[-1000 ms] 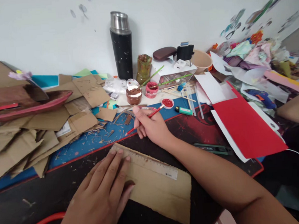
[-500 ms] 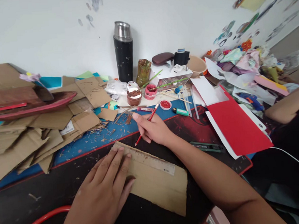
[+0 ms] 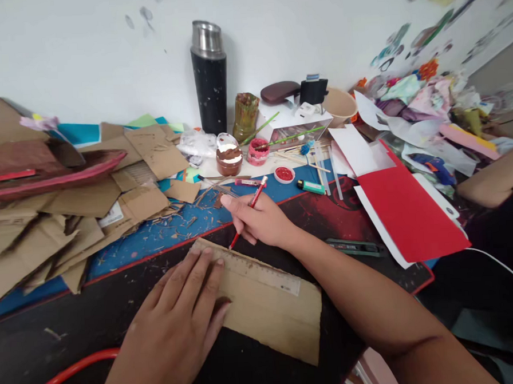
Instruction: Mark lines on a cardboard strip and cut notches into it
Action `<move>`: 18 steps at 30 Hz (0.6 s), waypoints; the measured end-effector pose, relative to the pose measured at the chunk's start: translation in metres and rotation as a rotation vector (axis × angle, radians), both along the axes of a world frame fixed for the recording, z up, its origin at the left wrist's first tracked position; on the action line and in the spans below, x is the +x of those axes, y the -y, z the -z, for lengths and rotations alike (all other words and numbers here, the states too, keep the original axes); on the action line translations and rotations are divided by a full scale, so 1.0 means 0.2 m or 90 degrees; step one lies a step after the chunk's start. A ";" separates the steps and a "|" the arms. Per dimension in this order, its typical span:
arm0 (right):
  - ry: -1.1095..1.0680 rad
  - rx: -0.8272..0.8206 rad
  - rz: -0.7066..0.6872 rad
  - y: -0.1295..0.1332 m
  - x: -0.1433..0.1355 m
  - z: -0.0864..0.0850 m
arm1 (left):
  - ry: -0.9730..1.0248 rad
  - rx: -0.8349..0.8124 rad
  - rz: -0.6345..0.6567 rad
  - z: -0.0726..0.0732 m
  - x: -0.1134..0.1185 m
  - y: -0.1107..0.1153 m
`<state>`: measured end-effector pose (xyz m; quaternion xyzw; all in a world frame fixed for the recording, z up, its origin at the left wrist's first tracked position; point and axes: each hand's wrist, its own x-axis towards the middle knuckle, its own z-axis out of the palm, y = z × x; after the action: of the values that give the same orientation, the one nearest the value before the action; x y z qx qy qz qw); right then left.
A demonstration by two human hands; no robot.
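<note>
My left hand [image 3: 172, 317] lies spread on the left part of a cardboard piece [image 3: 272, 323], its fingertips pressing a clear ruler [image 3: 261, 273] flat near the cardboard's upper edge. Between the thumb and fingers of my right hand [image 3: 258, 219] is a red pencil [image 3: 234, 240], tilted, with its tip at the cardboard's upper edge beside the ruler. Red-handled scissors [image 3: 76, 367] lie partly in view left of my left forearm.
Cardboard scraps [image 3: 86, 224] and a brown model boat [image 3: 53, 168] fill the left. Behind stand a black flask [image 3: 210, 85] and paint pots [image 3: 229, 162]. A cutter [image 3: 354, 247] and red folder [image 3: 412, 212] lie right. Another person's arm [image 3: 492, 177] shows far right.
The pencil in my right hand has come down slightly left, its tip now at the cardboard's upper edge. My left hand keeps its place on the ruler. The camera view has shifted a little.
</note>
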<state>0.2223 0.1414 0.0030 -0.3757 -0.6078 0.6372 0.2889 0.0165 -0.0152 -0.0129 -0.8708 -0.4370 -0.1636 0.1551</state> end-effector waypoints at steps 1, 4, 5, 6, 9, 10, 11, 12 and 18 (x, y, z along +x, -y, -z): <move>-0.005 0.003 -0.001 0.00 0.00 0.00 | 0.002 -0.001 0.001 0.00 0.00 0.00; -0.004 0.000 -0.002 0.00 0.00 0.01 | 0.012 -0.010 0.000 0.01 0.00 0.00; 0.000 -0.002 -0.001 0.00 0.00 0.01 | 0.016 -0.013 0.001 0.01 0.00 0.00; 0.003 -0.005 0.000 0.00 0.00 0.01 | 0.019 -0.014 0.003 0.00 0.00 0.00; 0.002 -0.006 -0.001 0.00 0.00 0.01 | 0.014 -0.012 0.008 0.00 0.00 0.00; 0.000 -0.006 -0.001 0.00 0.00 0.01 | 0.009 -0.009 0.008 -0.01 0.00 0.00; 0.002 -0.005 -0.002 0.00 0.00 0.01 | 0.005 -0.007 0.007 -0.01 0.00 -0.01; 0.005 -0.005 -0.002 0.00 0.00 0.01 | 0.003 -0.004 0.007 -0.01 0.00 -0.01; 0.008 -0.003 -0.003 0.00 0.00 0.01 | -0.005 0.005 0.011 -0.02 0.01 -0.01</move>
<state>0.2224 0.1411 0.0013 -0.3788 -0.6090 0.6367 0.2832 0.0180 -0.0131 -0.0089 -0.8747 -0.4280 -0.1629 0.1589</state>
